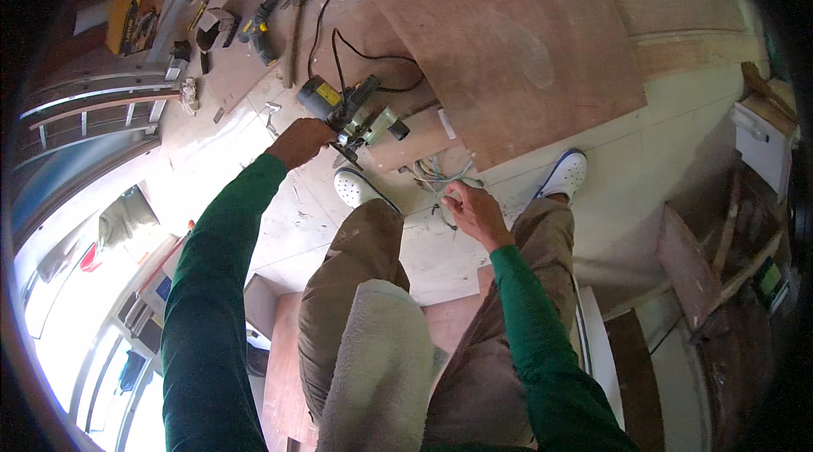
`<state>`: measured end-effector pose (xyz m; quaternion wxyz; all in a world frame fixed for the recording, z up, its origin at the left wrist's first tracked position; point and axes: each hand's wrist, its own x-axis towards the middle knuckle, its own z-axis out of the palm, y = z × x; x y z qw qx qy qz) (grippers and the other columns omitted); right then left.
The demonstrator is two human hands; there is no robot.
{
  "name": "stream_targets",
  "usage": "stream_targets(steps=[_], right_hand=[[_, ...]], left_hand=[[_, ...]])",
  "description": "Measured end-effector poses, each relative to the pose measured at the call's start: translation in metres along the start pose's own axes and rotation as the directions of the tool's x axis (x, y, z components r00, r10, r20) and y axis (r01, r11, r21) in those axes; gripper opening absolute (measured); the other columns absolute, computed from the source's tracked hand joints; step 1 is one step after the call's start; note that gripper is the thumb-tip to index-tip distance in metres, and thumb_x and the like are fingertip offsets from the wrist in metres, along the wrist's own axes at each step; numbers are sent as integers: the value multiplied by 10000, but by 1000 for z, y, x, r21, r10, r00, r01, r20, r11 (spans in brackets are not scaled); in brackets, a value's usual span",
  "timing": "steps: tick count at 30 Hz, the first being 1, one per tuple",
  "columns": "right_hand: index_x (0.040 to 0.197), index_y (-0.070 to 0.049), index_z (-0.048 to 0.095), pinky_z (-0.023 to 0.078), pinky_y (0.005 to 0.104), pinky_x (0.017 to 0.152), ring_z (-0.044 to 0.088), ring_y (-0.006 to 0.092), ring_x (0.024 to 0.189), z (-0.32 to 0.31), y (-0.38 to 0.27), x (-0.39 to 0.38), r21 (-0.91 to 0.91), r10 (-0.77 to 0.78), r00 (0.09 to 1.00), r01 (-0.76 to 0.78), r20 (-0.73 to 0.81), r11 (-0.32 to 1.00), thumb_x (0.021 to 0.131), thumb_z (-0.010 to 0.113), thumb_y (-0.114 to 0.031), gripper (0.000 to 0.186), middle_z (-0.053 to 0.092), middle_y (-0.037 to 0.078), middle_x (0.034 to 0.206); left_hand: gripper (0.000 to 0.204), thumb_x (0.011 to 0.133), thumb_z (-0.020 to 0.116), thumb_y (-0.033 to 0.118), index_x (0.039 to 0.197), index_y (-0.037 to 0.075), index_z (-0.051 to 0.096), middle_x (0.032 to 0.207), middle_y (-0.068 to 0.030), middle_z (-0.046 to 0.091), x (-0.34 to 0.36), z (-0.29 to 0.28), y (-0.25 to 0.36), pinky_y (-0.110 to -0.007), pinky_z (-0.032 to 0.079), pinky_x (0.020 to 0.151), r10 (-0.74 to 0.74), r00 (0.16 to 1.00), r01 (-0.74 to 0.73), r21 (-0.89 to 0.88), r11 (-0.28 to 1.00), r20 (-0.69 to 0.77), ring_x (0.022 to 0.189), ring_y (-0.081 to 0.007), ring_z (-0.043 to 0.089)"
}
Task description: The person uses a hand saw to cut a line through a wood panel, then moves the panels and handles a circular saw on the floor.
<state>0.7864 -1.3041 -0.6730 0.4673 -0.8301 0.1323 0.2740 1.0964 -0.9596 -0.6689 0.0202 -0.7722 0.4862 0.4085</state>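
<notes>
A: Head view, left hand point(301, 141)?
B: Grip clenched on a circular saw point(349, 112), its black cord point(334, 46) running away across the plywood point(508, 37).
A: Right hand point(474, 211)?
B: Grip pinched on pale wires point(436, 174) just beyond its fingers.
A: Nearby?
B: White shoes point(566, 173) either side; drill point(258, 29) and hammer point(295, 29) well beyond the saw.

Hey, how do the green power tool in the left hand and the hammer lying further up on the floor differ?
The green power tool is gripped by the left hand and raised off the floor; the hammer lies flat, untouched. The power tool is bulky, green and black, trailing a black cord; the hammer is slim, with a long handle and no cord. Both sit over the plywood floor.
</notes>
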Motion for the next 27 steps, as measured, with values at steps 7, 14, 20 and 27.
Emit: stream_targets(steps=[7,14,20,27], right_hand=[[1082,-78,737,587,420,695,735,270,712,-21,-17,19,423,169,985,-170,41,890,1082,693,-365,290,736,132,803],[1151,-51,754,551,303,613,700,120,682,-38,-51,28,921,195,980,-118,46,373,1124,643,-474,439,713,26,786],[1161,-50,740,612,334,574,739,144,718,-64,-60,18,807,311,813,-561,493,185,1072,649,-627,591,758,51,880],[1040,-19,692,644,415,839,757,255,806,-7,-55,-4,759,95,805,-504,586,-411,1050,676,-228,210,752,120,907]], left_hand=[[303,967,598,18,1210,63,772,1148,-154,784,-6,0,59,-478,629,920,-18,1000,17,-19,1000,-6,1067,-347,761],[105,936,684,128,1021,101,739,1014,-62,728,-48,-31,155,-414,620,873,297,950,-297,20,955,-96,1026,-264,713],[200,863,720,205,999,64,755,993,-75,729,-61,-49,228,-405,599,870,408,913,-407,-61,911,-11,1013,-271,712],[250,876,704,167,1086,48,769,1068,-92,733,-100,-6,324,-409,587,949,313,949,-311,-59,949,44,1071,-284,720]])
